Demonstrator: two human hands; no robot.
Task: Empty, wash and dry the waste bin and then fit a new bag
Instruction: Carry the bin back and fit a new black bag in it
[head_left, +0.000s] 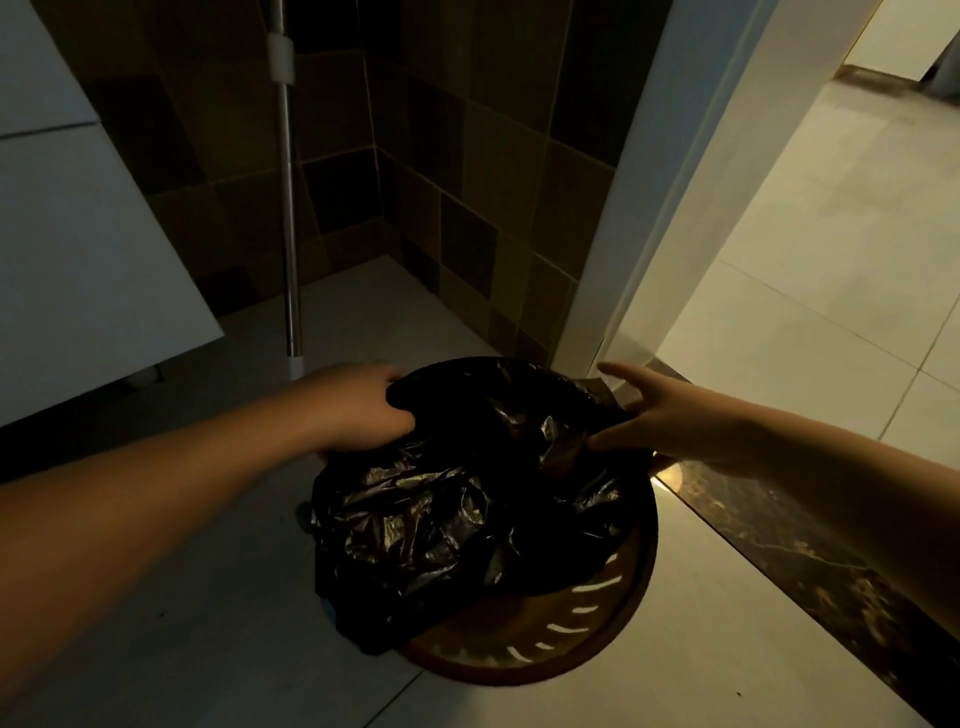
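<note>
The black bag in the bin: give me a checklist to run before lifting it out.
1. Left hand grips the black bag at its far edge: ok.
2. Right hand has a grip: not ok, fingers spread, only touching.
3. Bag mouth gathered closed: cannot tell.
4. Bag free of the brown bin rim: not ok, draped over the left side.
5. Mop pole clear of the lift: ok, behind the bin.
</note>
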